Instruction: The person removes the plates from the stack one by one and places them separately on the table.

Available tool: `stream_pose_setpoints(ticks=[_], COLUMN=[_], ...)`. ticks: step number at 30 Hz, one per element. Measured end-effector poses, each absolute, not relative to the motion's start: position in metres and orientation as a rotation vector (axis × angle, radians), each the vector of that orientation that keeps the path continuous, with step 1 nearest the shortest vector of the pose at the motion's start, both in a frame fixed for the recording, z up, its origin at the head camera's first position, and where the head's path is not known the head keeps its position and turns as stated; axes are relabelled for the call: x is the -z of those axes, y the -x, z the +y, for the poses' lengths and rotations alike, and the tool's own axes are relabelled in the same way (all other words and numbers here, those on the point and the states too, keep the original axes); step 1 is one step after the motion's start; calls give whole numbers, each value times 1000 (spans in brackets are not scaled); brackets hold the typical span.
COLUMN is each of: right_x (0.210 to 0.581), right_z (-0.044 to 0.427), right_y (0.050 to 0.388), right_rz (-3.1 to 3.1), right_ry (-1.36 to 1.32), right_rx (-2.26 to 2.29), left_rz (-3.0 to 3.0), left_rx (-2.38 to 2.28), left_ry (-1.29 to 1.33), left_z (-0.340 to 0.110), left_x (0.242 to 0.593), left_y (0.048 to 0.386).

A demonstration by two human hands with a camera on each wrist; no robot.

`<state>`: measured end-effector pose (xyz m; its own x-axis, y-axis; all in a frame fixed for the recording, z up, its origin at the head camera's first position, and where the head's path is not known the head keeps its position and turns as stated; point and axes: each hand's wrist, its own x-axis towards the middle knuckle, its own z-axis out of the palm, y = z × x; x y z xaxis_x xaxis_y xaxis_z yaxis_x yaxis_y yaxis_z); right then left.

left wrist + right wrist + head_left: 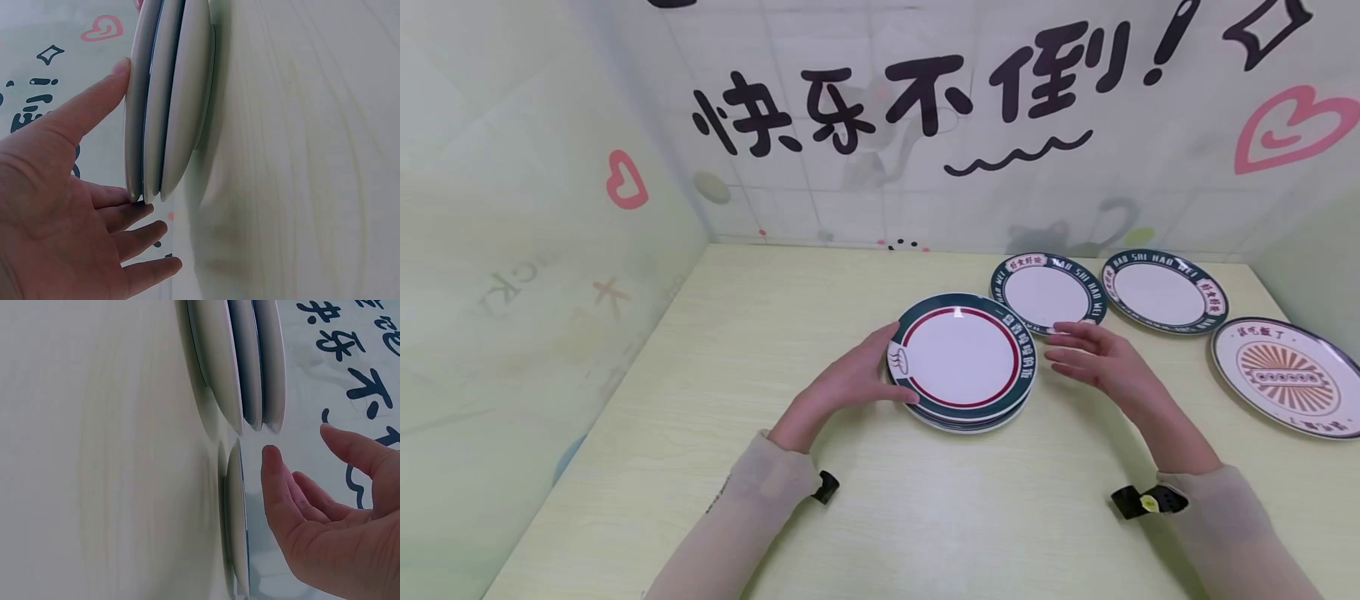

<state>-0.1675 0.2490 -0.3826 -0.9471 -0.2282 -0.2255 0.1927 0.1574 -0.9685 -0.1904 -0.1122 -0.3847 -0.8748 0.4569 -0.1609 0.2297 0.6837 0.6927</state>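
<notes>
A stack of round plates [961,363] stands mid-table; its top plate has a white centre, a thin red ring and a dark green rim with characters. Seen edge-on in the left wrist view, the stacked plates [178,94] show three layers. My left hand [848,379] is spread at the stack's left side, its thumb and index finger touching the plate edges and its other fingers extended. To the right, my right hand [1101,367] hovers with relaxed, slightly bent fingers, apart from the stack. Nothing is in that right hand [344,519].
Behind the right hand lie a green-rimmed plate [1047,292] close to the stack and a similar plate [1165,292] beside it. Farther right is a plate with an orange sunburst [1288,377]. Printed walls [850,200] border the pale wooden table [752,333].
</notes>
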Motion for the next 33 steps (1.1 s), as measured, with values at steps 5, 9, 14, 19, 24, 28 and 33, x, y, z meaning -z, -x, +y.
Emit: stream_pose_setpoints(ticks=[5,9,14,19,24,28,33], right_x=[384,384,383,383,385,387,385], right_z=[242,238,231,223,220,219,222], right_y=[169,170,171,174,176,178,177], right_rz=[2149,2167,2209,2230,2244,2226,2206], right_ry=[65,50,5,-24,-62,-61,-57], right_rx=[1773,1734,1681,1657,1630,1610,1602], left_rz=[2575,2573,2570,2578,2590,2594,2615], left_rx=[-1003,-1010,-1018,-1021,-1012,-970,-939], left_ry=[-554,-558,-552,-555,-544,-510,-521], left_z=[-112,-112,-112,-111,-112,-112,-112], left_x=[384,385,385,386,387,387,388], left_y=[190,190,190,189,188,187,187])
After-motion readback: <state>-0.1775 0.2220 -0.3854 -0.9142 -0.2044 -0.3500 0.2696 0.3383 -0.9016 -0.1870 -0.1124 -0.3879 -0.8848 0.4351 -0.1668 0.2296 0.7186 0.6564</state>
